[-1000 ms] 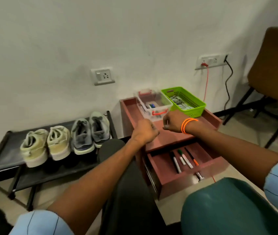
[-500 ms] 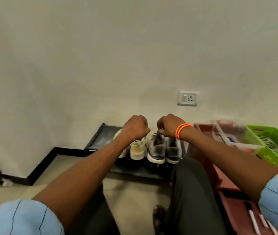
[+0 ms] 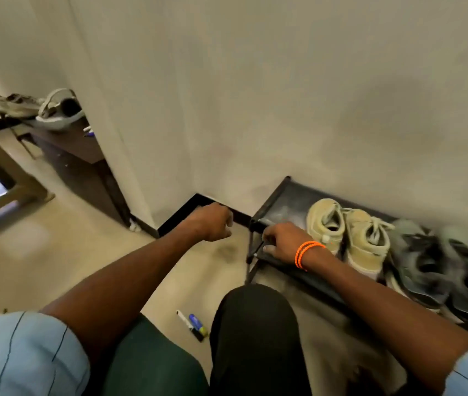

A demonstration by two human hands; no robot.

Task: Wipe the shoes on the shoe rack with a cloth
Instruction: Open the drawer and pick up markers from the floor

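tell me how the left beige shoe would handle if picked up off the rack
The beige shoe looks soft-topped, so the upper would probably give under fingers. Its thick sole suggests it sits steady on the rack. The loose laces may dangle.

Left end of the shoe rack (image 3: 280, 201) is left bare, beside the beige shoes (image 3: 347, 230); the right hand (image 3: 282, 242) is rested at its front corner. The right part is filled by the beige pair and the grey shoes (image 3: 441, 261), set side by side. Open floor (image 3: 90, 241) is seen left of the rack, where the left hand (image 3: 211, 225) is held; a marker (image 3: 194, 324) is lain near the knee (image 3: 255, 324).
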